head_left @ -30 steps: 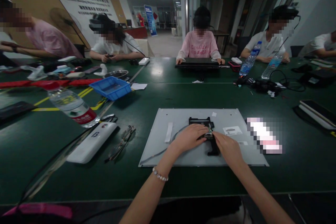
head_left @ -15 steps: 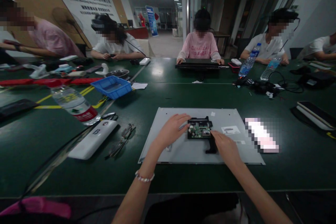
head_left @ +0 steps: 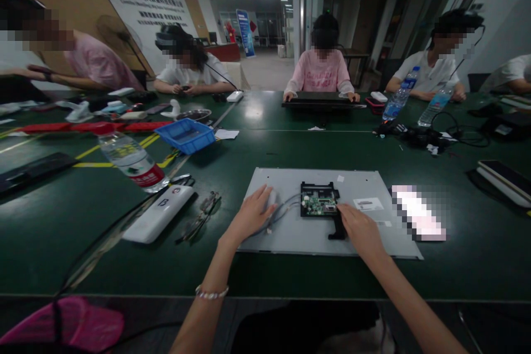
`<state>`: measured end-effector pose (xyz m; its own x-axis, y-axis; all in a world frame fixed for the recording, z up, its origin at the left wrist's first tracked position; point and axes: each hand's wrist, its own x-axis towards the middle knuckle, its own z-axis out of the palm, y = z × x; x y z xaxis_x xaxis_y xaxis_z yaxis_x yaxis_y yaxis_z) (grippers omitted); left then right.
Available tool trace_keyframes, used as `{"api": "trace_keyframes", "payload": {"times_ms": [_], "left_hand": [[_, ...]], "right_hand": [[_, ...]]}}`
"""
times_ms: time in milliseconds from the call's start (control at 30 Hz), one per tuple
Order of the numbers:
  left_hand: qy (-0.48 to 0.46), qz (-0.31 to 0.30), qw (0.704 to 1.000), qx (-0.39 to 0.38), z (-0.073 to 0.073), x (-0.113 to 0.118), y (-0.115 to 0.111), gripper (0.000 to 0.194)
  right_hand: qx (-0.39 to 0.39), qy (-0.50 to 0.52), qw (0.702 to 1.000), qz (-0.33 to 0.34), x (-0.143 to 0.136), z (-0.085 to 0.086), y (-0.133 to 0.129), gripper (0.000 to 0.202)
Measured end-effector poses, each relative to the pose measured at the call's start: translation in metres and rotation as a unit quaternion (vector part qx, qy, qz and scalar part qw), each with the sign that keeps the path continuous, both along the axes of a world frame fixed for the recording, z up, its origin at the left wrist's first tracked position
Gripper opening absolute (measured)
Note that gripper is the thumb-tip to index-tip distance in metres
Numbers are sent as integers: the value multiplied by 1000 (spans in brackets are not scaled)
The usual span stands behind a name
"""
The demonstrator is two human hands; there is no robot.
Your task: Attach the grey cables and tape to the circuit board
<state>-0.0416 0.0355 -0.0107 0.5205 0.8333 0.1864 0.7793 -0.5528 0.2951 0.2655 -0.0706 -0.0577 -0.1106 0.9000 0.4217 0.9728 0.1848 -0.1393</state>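
A grey metal display panel [head_left: 286, 240] lies flat on the table before me. On it rests a black plastic bracket [head_left: 338, 227] carrying a green circuit board [head_left: 319, 203]. Grey cables [head_left: 286, 207] run left from the board toward my left hand [head_left: 249, 217], which lies palm down on the panel's left side with its fingers stretched out. Part of the cables is hidden beneath that hand. My right hand [head_left: 362, 227] has its fingers closed at the bracket's right edge, by the board's corner. The undersides of these fingertips are out of sight.
A lit phone [head_left: 418, 213] lies right of the panel. To the left are eyeglasses [head_left: 201, 218], a white power bank [head_left: 160, 214], a tilted water bottle [head_left: 135, 163] and a blue tray [head_left: 188, 141]. Several people sit around the table, one behind a dark flat panel [head_left: 323, 102].
My left hand has moved left off the bracket to the panel's left side, uncovering the grey cables. The right hand stays at the bracket's edge. The view has shifted slightly.
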Motion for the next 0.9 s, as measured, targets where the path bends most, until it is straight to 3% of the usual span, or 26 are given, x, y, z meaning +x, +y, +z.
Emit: {"api": "trace_keyframes", "payload": {"times_ms": [133, 333, 533, 700, 900], "left_hand": [[-19, -11, 1000, -7, 2, 7, 2, 43], [-36, 19, 999, -11, 8, 23, 9, 43], [-63, 41, 997, -4, 3, 37, 21, 31], [-98, 50, 994, -10, -1, 35, 23, 22], [-138, 44, 989, -18, -2, 20, 17, 28]], "right_hand": [[27, 7, 999, 20, 2, -1, 1, 35], [25, 30, 999, 14, 0, 0, 1, 34], [18, 52, 998, 9, -1, 2, -2, 36], [36, 58, 998, 5, 1, 6, -5, 38], [73, 71, 995, 17, -1, 14, -5, 41]]}}
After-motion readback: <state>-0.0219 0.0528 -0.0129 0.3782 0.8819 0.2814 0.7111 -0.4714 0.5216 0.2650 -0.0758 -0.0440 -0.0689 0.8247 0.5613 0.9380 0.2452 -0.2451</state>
